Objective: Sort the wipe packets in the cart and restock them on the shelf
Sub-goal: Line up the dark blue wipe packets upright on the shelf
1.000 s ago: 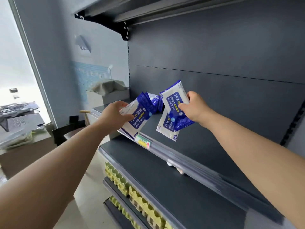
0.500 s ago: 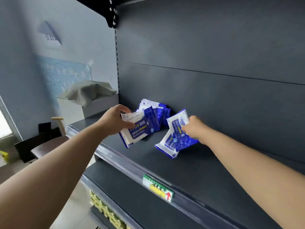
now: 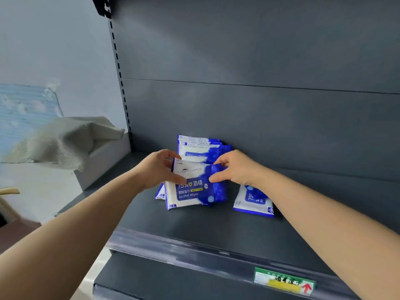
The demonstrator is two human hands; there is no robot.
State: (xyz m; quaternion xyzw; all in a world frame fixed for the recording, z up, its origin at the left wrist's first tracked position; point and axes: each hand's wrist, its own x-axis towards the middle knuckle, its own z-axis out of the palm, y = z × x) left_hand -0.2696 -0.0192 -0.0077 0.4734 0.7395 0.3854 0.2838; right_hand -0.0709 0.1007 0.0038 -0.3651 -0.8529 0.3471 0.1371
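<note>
Several blue-and-white alcohol wipe packets lie on the dark grey shelf [image 3: 216,226]. My left hand [image 3: 159,169] grips the left edge of the front packet [image 3: 192,191], thumb on its face. My right hand [image 3: 236,167] pinches that same packet's right side. Behind it a stack of packets [image 3: 201,148] leans against the shelf's back panel. Another packet [image 3: 253,201] lies flat on the shelf just under my right wrist, free of my hand. A further packet's corner [image 3: 160,193] peeks out under the front one.
A white box [image 3: 101,161] draped with a beige cloth [image 3: 62,139] stands at the shelf's left end. A green and yellow price tag [image 3: 283,280] with a red arrow sits on the shelf's front rail. A lower shelf [image 3: 173,282] shows below.
My right hand has let go of its packets onto the shelf and moved left onto the packet in my left hand. My left hand brought that packet down in front of the stack.
</note>
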